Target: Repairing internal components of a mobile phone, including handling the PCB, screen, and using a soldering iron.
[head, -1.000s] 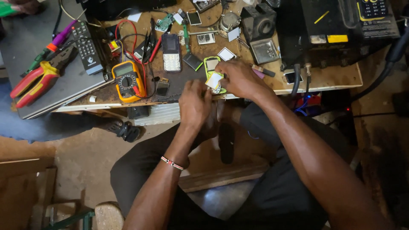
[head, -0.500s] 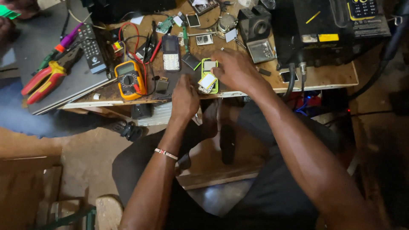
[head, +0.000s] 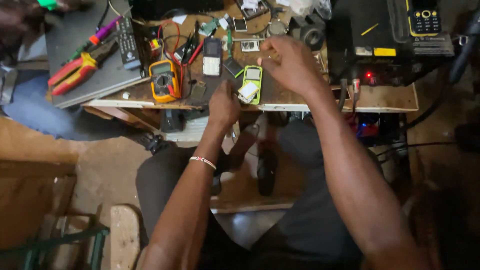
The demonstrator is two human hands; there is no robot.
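Green phone (head: 252, 83) lies on the worktop (head: 390, 102) (a small white part on top). Left hand (head: 223, 106) pinches beside it; right hand (head: 290, 64) hovers loose, holding nothing.

Lime-green phone (head: 253, 81) with pale white part (head: 247, 90) just beside left grip (head: 223, 106). Orange-yellow multimeter (head: 164, 81) with grey screen farther left. Red-and-yellow pliers (head: 75, 73) on grey board (head: 100, 80). Worn brown wooden surface (head: 390, 97) below right grip (head: 290, 62). Beaded red-and-white wristband (head: 202, 161).

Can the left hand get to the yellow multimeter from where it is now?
Probably yes: the left hand sits at the bench edge just right of the yellow multimeter, with nothing standing between them.
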